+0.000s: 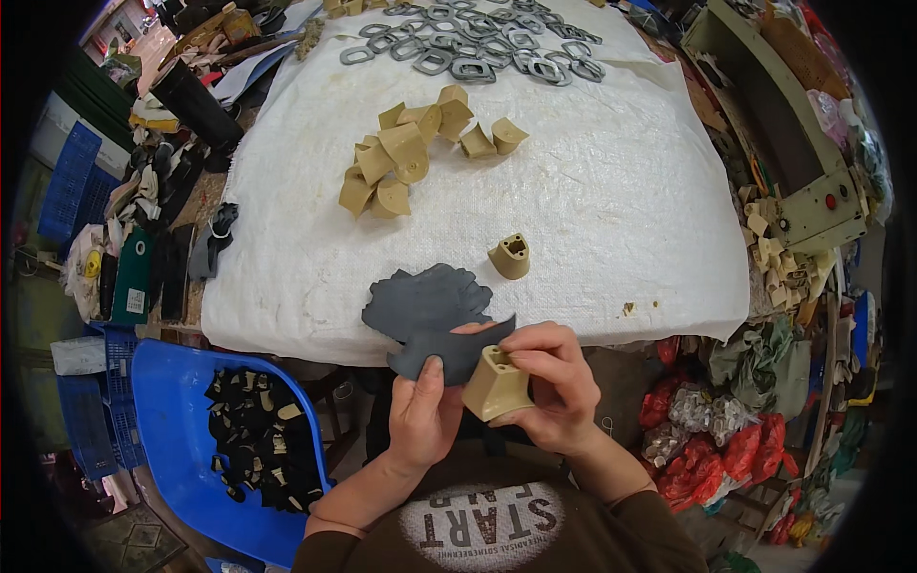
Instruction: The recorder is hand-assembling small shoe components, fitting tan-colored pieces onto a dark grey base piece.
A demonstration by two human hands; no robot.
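Near the table's front edge, my left hand [423, 415] pinches a curved dark grey heel cover [447, 354], thumb on top. It looks like thin leather or similar sheet material. Just beside it, my right hand [562, 387] grips a tan shoe heel [492, 387] with small holes in its upper end. The heel is close against the cover; whether they touch I cannot tell. Behind my hands lies a pile of dark grey cut pieces [425, 298]. A single tan heel [510, 256] stands on the white cloth beyond, holes facing up.
Several tan heels [394, 153] lie heaped mid-table on the white cloth [611, 210]. Grey oval rings [473, 69] spread across the far end. A blue tub [172, 420] with black-covered heels stands at lower left. At right sit a greenish metal machine [812, 205] and red bags [693, 473].
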